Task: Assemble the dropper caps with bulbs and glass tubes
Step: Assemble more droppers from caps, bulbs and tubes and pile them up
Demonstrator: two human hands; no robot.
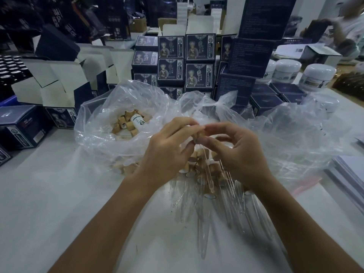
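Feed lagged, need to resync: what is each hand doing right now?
Left hand: fingers pinch the wooden dropper cap.
Right hand: fingers curled on the same cap and its glass tube.

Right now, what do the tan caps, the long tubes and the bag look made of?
Tan caps: matte, wood-like, maybe bamboo or printed plastic. Long tubes: clear, glossy, likely glass, with bright edge glints. Bag: thin clear plastic film, crinkled and shiny.

Hiding most of a tan dropper cap (197, 135) behind the fingertips of left hand (167, 150) and right hand (239, 154), blurring a person (342, 30) at the top right edge, cropping paper sheets (350, 174) at right.
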